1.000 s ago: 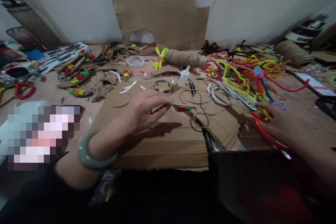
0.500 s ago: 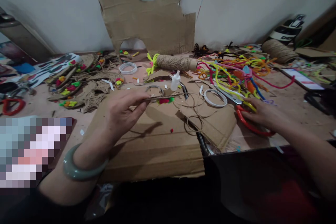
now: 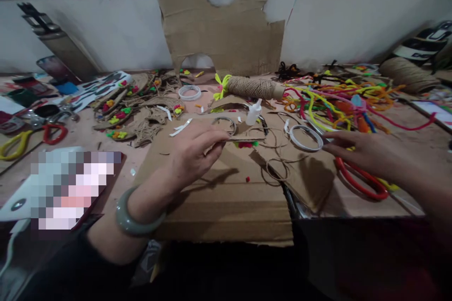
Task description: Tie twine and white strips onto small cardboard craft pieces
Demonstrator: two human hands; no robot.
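Note:
My left hand (image 3: 196, 157) is closed, thumb and fingers pinching a thin, flat cardboard piece (image 3: 247, 139) held level above the work surface. Pink and green bits (image 3: 246, 144) show on its underside. A loose length of twine (image 3: 277, 169) curls beneath and to the right of it. My right hand (image 3: 367, 150) reaches in from the right with fingers stretched out. Its fingertips are at the right edge of a white tape roll (image 3: 305, 138); whether they touch it I cannot tell. Below that hand lies a pair of scissors with a red handle (image 3: 362, 181).
Corrugated cardboard (image 3: 219, 216) lies before me. Beyond it are a small white bottle (image 3: 253, 114), a twine spool (image 3: 252, 87) and another tape roll (image 3: 189, 92). Colourful pipe cleaners (image 3: 339, 103) heap at right. Decorated twine pieces (image 3: 123, 108) and yellow-and-red scissors (image 3: 54, 134) lie left.
My right hand has let go of the red-handled scissors and moved forward to the tape roll. The view has shifted left. My left hand keeps its pinch on the cardboard piece.

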